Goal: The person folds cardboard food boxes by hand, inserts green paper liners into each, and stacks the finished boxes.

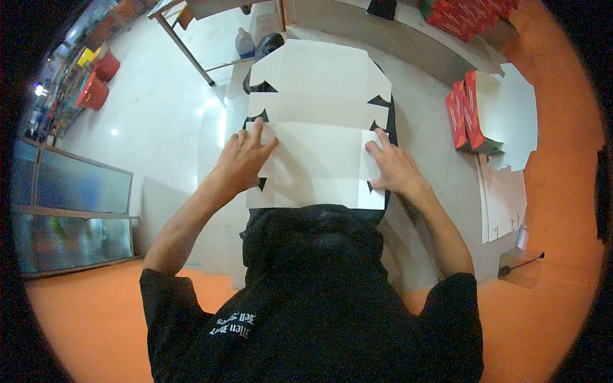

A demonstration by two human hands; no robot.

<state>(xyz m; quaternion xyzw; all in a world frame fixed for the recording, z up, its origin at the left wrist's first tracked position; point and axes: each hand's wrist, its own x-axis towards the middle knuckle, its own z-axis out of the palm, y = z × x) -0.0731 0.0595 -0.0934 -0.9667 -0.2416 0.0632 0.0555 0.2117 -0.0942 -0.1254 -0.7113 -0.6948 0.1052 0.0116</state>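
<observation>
A white die-cut cardboard sheet (313,147) with creases and notched side edges lies across my lap. On its left side rests my left hand (246,156), fingers spread and bent, fingertips near a notch at the crease. My right hand (396,166) touches the narrow right side flap, its fingers apart. That flap looks partly raised. The sheet's far panel (325,70) extends away from me over my dark-clothed legs.
To the right are red printed boxes (471,112) beside more white sheets (507,198). More red boxes (463,19) sit at the upper right. A metal-legged table (185,48) stands at upper left, with red buckets (94,92) further left and glass panels (83,182) below.
</observation>
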